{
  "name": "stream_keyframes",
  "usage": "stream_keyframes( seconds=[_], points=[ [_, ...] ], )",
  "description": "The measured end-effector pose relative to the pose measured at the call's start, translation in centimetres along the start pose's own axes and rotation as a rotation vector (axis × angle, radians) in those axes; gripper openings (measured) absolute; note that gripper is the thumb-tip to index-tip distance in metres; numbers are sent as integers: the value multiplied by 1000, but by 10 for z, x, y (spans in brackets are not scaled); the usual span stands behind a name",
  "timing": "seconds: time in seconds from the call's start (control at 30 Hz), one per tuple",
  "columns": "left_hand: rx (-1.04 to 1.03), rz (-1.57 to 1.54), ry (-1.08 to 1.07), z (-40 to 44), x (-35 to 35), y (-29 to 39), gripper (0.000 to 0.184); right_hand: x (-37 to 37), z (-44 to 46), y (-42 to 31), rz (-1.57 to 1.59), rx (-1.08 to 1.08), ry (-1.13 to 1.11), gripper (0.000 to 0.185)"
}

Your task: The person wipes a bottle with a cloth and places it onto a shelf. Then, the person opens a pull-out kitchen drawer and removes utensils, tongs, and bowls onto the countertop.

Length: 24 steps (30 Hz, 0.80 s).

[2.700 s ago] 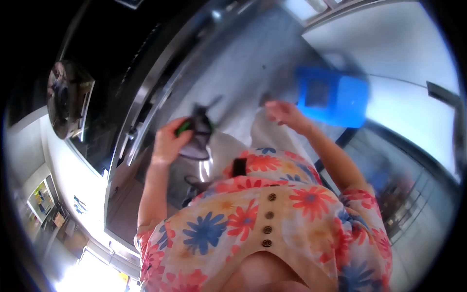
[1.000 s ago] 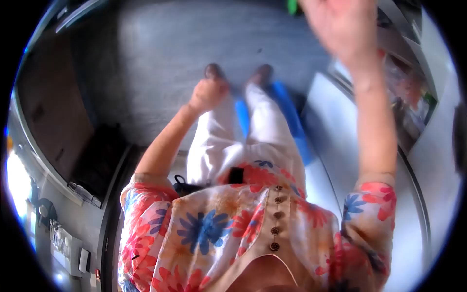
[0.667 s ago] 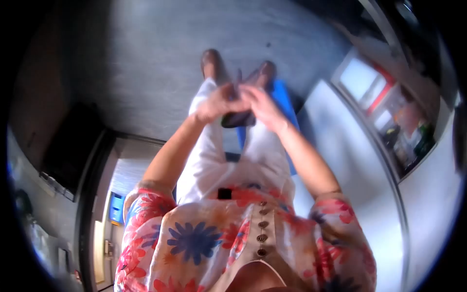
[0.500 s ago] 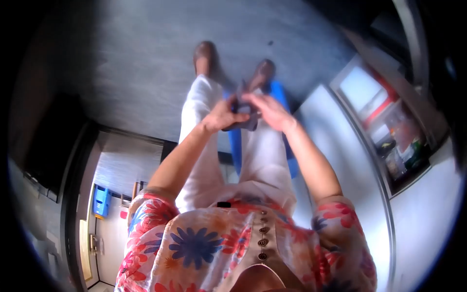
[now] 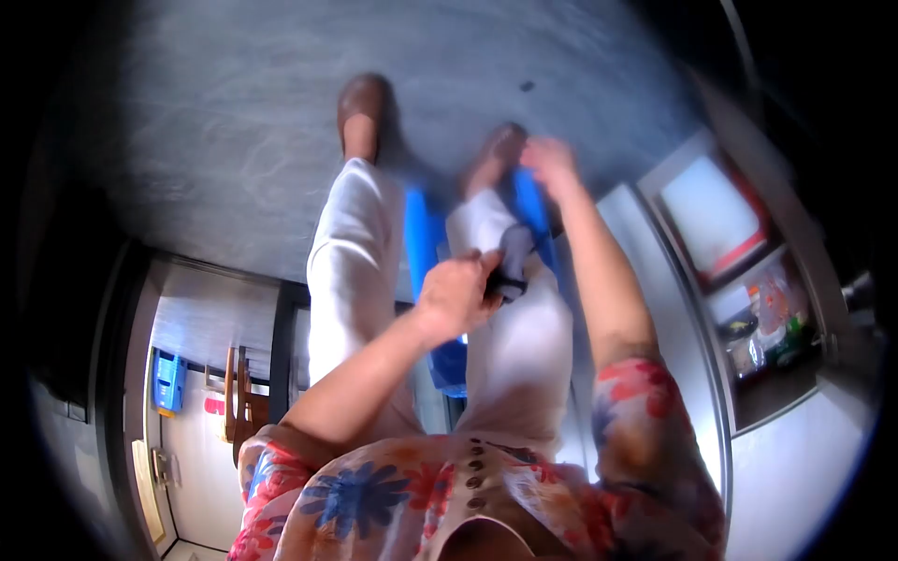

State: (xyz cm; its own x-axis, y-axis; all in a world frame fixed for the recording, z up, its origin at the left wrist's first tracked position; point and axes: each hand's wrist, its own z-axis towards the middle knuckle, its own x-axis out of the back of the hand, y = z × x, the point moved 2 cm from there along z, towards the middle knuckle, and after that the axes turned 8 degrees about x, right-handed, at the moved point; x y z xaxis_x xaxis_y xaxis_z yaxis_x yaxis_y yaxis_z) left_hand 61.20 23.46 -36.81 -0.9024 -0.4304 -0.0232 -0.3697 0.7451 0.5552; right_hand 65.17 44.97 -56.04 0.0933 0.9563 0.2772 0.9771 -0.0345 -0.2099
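My left hand point(image 5: 456, 297) is closed on a small grey-and-black thing point(image 5: 516, 257), perhaps of cloth, over my right thigh; its exact kind I cannot make out. My right hand point(image 5: 550, 165) is stretched forward beside my right shoe point(image 5: 505, 145), smeared by motion, so its fingers are unclear. Whether it touches the shoe I cannot tell. White trousers point(image 5: 351, 252) cover both legs, and a brown shoe point(image 5: 365, 98) is on my left foot.
A blue object point(image 5: 426, 243) shows beside and behind my right leg. A dark speck point(image 5: 527, 86) lies on the grey floor point(image 5: 253, 122). To the right stands a white cabinet point(image 5: 645, 280) near a shelf with packaged items point(image 5: 772, 318). A doorway opens at lower left, with a blue box point(image 5: 168, 381).
My hands were together over the grey-and-black thing. Now my right hand has moved away, forward and right; my left hand has drawn back toward my body with the thing.
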Motion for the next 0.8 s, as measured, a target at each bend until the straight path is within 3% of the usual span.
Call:
stream_keyframes(
  seconds=[0.17,0.23,0.33,0.4,0.47,0.53,0.63,0.73,0.8],
  points=[
    [-24,143,-88,-16,22,14,50,-16,70,-2,-43,49,109,22],
    [3,111,-244,-21,37,22,56,-18,111,16,-64,68,130,24],
    [-66,37,-235,-28,45,28,64,-16,166,32,-629,144,156,25],
    [-83,17,-232,-27,51,30,67,-20,197,44,-596,87,318,25],
    [-106,9,-225,-26,53,30,69,-27,215,49,-511,72,363,24],
    [-125,-9,-133,-23,52,33,54,-28,155,-5,-390,79,295,23],
    [-109,71,-113,-18,49,35,49,-21,147,2,54,159,101,19],
    [-86,156,-132,-14,37,31,52,-11,91,-21,349,69,-65,16],
    [-53,201,-117,-10,28,26,49,-4,63,-29,536,132,-291,13]
  ],
)
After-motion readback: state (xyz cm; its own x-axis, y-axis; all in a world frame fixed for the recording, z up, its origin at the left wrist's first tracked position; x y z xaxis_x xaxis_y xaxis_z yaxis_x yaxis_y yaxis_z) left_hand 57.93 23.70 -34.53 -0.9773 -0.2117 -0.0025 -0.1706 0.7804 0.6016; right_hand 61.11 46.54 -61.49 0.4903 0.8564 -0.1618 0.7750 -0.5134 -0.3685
